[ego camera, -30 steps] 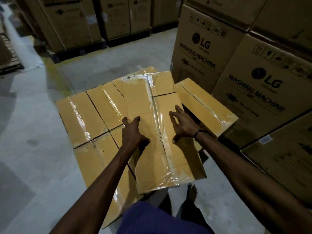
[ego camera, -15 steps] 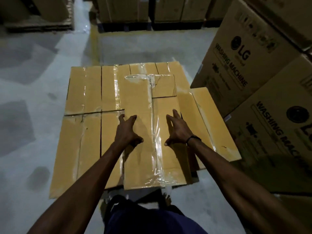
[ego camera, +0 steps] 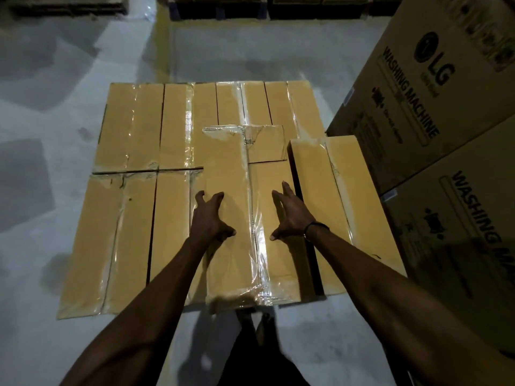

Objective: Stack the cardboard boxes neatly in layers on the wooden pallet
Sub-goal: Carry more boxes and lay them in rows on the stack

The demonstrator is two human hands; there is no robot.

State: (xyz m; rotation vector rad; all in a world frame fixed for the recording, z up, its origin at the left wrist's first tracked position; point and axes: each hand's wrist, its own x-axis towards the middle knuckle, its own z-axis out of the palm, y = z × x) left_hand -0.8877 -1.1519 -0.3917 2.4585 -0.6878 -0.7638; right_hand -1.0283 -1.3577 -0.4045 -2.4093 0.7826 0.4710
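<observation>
A flat layer of long taped cardboard boxes (ego camera: 131,126) covers the pallet, which is hidden beneath them. One more taped box (ego camera: 225,168) lies on top of that layer, lengthwise toward me. My left hand (ego camera: 209,218) rests on its left half with fingers spread. My right hand (ego camera: 289,215) lies flat on its right half, fingers straight. Another box (ego camera: 320,174) sits on the layer just right of it, angled slightly.
Big washing-machine cartons (ego camera: 434,87) stand stacked close on the right. Grey concrete floor (ego camera: 41,190) lies to the left and beyond. More palletised cartons (ego camera: 223,6) line the far side. My feet (ego camera: 253,321) stand at the near edge.
My view has swung to look straight down the stack, and both hands have slid the top box a little, squaring it with the layer below.
</observation>
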